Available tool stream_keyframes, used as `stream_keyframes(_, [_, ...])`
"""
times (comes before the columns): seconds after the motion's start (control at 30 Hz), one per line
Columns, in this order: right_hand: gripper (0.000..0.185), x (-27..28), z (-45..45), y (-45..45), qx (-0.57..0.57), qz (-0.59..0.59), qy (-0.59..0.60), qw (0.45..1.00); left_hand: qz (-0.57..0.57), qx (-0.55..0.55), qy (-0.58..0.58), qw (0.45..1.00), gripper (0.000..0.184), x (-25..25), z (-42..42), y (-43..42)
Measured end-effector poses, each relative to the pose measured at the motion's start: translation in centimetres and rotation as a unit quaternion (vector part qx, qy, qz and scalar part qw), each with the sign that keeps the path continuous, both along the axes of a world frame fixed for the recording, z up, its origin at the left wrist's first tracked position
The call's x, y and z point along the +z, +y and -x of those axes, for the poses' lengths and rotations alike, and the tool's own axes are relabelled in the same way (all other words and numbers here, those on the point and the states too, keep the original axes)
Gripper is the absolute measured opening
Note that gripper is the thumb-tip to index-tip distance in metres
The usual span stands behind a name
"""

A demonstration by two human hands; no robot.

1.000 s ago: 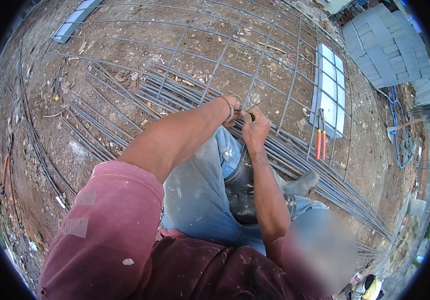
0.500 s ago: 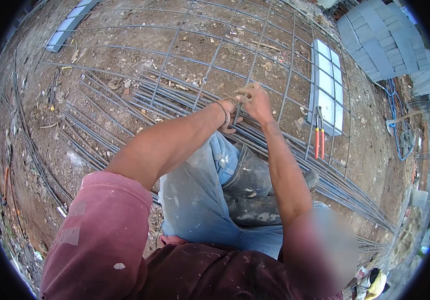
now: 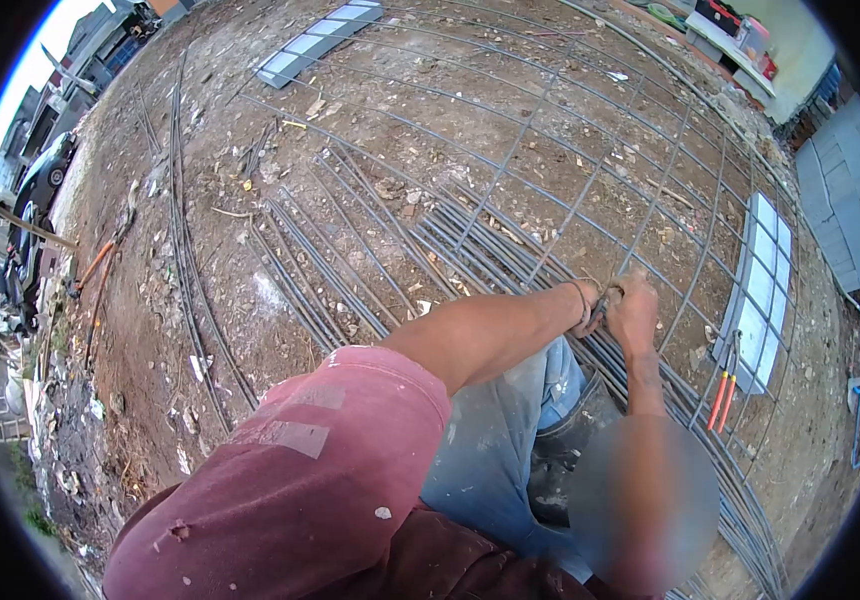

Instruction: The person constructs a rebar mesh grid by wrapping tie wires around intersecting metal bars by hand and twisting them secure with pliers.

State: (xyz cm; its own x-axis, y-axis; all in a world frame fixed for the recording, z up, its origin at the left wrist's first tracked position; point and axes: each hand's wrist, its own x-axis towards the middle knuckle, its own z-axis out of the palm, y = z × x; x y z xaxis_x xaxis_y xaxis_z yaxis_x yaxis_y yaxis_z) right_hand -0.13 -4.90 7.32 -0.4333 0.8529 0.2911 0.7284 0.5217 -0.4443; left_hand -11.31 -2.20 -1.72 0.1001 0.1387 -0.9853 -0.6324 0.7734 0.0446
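Observation:
My left hand [image 3: 585, 308] and my right hand [image 3: 634, 308] meet at the near edge of a steel rebar mesh [image 3: 600, 165]. The fingers of both are curled close together at the end of a mesh bar; whatever they pinch is too small and hidden to name. A thin dark band circles my left wrist. Just below the hands runs a bundle of loose rebars [image 3: 490, 245]. Pliers with red and yellow handles [image 3: 720, 400] rest on the mesh to the right, by a pale block [image 3: 758, 290] under the bars.
Another pale block [image 3: 320, 42] supports the mesh's far left. More loose rebars [image 3: 300, 265] and long thin rods [image 3: 178, 190] lie on the dirt to the left. An orange-handled tool [image 3: 98, 265] sits farther left. Grey blocks [image 3: 840, 195] are stacked at the right.
The view has swung left, so the hands and mesh appear farther right and lower. Both hands stay together at the mesh edge, and the right fingers have curled in more tightly.

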Motion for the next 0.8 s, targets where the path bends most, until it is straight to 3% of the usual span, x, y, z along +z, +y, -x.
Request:
stream_keyframes(0.13, [0.011, -1.0, -0.6, -3.7, -0.121, 0.020, 0.010, 0.992, -0.001, -0.028, -0.089, 0.996, 0.017, -11.3, -0.7, 3.4])
stream_keyframes(0.2, [0.012, -1.8, -0.2, -4.9, -0.148, 0.024, 0.030, 0.988, -0.012, -0.140, -0.085, 0.987, 0.018, -16.6, -0.7, 5.4])
stream_keyframes(0.23, [0.013, -2.2, 0.1, -5.2, -0.168, 0.047, 0.092, 0.980, -0.053, -0.023, -0.076, 0.995, 0.023, -13.2, -0.3, 3.6])
stream_keyframes(0.3, [0.013, -2.6, -0.2, -6.0, -0.205, 0.071, 0.163, 0.962, -0.054, -0.086, -0.109, 0.989, 0.028, -3.7, 0.8, 1.3])
stream_keyframes(0.37, [0.012, -3.1, -0.5, -5.7, -0.233, 0.094, 0.172, 0.952, 0.016, -0.022, -0.090, 0.996, 0.028, -4.3, 1.4, 1.5])
stream_keyframes(0.4, [0.011, -3.5, -1.0, -5.6, -0.249, 0.115, 0.170, 0.946, -0.065, -0.082, -0.121, 0.987, 0.020, -4.3, 2.0, 1.2])
stream_keyframes(0.47, [0.011, -3.9, -1.5, -5.9, -0.242, 0.093, 0.179, 0.949, -0.078, -0.077, -0.134, 0.985, 0.011, -3.0, 2.9, 0.3])
stream_keyframes(0.53, [0.012, -3.7, -1.8, -6.3, -0.235, 0.071, 0.154, 0.957, -0.092, -0.075, -0.068, 0.991, 0.015, 1.2, 2.4, -0.7])
stream_keyframes(0.6, [0.013, -4.0, -1.7, -6.5, -0.219, 0.054, 0.132, 0.965, -0.116, -0.094, -0.081, 0.985, 0.018, 1.9, 2.9, -1.2])
stream_keyframes(0.73, [0.012, -4.1, -1.3, -6.8, -0.210, 0.031, 0.071, 0.975, -0.158, -0.159, -0.114, 0.968, 0.022, -1.2, 3.2, -0.4])
stream_keyframes(0.8, [0.016, -4.1, -1.5, -6.1, -0.131, 0.028, 0.012, 0.991, -0.167, -0.154, -0.121, 0.966, 0.021, -1.5, 3.7, -0.5])
